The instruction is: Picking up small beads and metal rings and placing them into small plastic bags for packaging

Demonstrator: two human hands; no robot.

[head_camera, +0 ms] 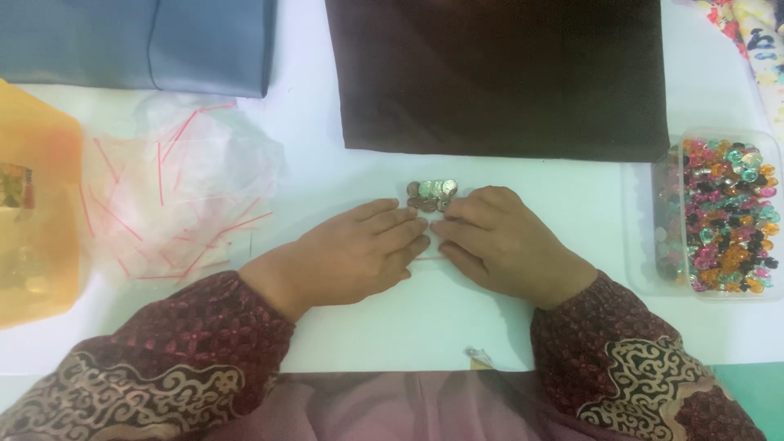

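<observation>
Head view, white table. Both hands lie palm down at frame centre, fingertips meeting.

Left hand: fingers straight and together, flat on the table, pressing the lower edge of a small clear bag. Nothing is gripped.

Right hand: fingers bent a little, tips down on the same bag edge, touching the left fingertips. It presses and does not clasp.

Bag: lies flat just above the fingertips, centre of frame. It holds a cluster of small round beads, silver-green and brown, bunched at its upper end. A thin red line shows at its lower edge, under the fingers.

Surroundings:
- Dark brown cloth, upper centre, near the bag but apart from it.
- Blue-grey cloth, upper left.
- Pile of empty clear bags with red strips, left of centre.
- Yellow container, left edge, partly cut off.
- Clear box, right edge, filled with mixed coloured beads.
- Patterned fabric, upper right corner.

Both sleeves are dark red with a pale scroll pattern.
</observation>
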